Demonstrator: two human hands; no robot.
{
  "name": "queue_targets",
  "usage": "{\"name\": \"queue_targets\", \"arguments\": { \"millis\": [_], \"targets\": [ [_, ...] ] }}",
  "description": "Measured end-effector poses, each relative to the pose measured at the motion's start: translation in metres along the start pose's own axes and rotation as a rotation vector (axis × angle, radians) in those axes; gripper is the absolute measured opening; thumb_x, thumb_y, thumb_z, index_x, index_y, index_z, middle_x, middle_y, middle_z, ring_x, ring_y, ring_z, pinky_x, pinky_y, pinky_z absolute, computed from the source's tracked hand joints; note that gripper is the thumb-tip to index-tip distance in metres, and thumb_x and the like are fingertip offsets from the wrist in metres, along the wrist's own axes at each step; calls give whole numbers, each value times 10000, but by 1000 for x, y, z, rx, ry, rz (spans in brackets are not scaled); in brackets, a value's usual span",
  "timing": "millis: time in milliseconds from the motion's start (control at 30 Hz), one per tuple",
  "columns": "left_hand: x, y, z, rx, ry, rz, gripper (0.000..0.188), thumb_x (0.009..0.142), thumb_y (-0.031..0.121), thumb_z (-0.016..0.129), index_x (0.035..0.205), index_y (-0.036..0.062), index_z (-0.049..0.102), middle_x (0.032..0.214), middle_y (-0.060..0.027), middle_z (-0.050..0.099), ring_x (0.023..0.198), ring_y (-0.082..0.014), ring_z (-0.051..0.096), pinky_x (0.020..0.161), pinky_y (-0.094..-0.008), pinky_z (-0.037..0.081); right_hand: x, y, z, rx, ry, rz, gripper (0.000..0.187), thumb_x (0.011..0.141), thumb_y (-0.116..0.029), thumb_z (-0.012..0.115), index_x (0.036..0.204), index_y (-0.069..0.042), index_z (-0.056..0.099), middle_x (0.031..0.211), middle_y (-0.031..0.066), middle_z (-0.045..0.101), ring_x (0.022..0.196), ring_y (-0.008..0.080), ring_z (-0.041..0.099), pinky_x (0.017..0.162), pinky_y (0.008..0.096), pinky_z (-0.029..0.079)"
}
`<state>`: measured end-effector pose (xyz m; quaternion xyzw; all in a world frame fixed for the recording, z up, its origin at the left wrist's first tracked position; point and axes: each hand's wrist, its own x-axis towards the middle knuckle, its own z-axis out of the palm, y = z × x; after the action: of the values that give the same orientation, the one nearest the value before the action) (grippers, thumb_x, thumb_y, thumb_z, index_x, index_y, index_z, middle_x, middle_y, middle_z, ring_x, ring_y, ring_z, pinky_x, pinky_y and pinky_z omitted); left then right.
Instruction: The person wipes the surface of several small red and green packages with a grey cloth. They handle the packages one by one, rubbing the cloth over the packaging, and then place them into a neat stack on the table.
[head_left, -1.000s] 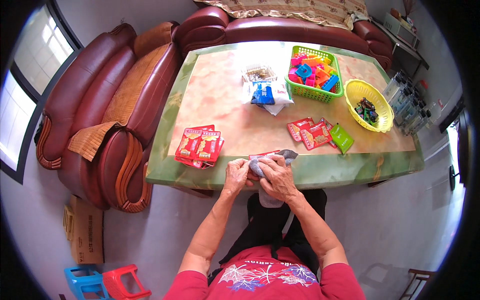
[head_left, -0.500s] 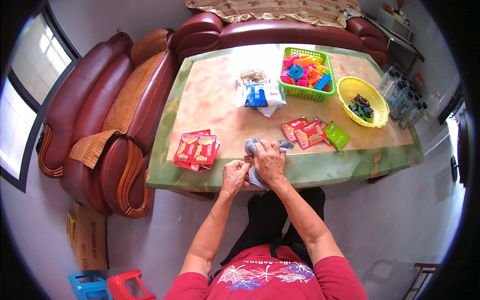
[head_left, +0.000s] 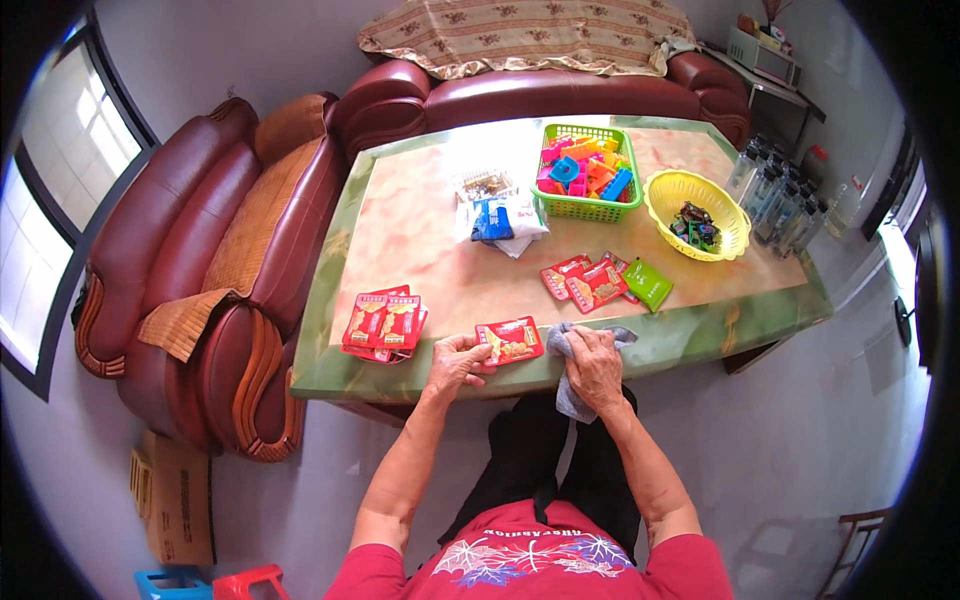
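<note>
Between the thumb and fingers of my left hand (head_left: 459, 361) is the left end of a red snack packet (head_left: 511, 341), held at the near edge of the table. My right hand (head_left: 593, 368) grips a grey cloth (head_left: 622, 336), which hangs partly over the table's edge, just right of the packet. Left of my left hand lies a stack of similar red packets (head_left: 383, 325). Beyond my right hand, several more red packets (head_left: 597, 285) lie loosely overlapped, with a green packet (head_left: 648, 285) beside them.
On the marble-look table (head_left: 400, 250) stand a green basket of colourful plastic blocks (head_left: 590, 207), a yellow bowl (head_left: 735, 215) holding small dark items, white and blue bags (head_left: 503, 220) and several clear bottles (head_left: 790, 205). Red leather sofas (head_left: 215, 220) border the left and far sides.
The red packet, mostly covered by the cloth and my right hand before, now shows fully. My right hand and the cloth have moved right and nearer me, off the packet.
</note>
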<state>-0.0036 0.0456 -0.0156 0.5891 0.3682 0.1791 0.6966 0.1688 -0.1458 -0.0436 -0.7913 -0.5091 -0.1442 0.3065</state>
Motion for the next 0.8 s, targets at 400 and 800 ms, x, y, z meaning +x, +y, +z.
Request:
{"name": "queue_targets", "arguments": {
  "millis": [400,800],
  "targets": [
    [-31,-17,37,787,205,1123,181,734,-10,717,880,81,659,1001,-73,634,981,-286,584,816,-382,505,2,2,6,232,171,212,371,772,-63,630,1142,-34,606,1088,141,635,1007,335,569,928,430,408],
    [-37,-53,39,744,300,1053,199,728,-15,695,902,83,704,911,-80,574,909,-271,546,810,-389,461,39,-50,24,216,-134,-176,344,766,-152,654,1106,-198,667,1103,0,682,1004,284,584,799,438,507]
  ]
}}
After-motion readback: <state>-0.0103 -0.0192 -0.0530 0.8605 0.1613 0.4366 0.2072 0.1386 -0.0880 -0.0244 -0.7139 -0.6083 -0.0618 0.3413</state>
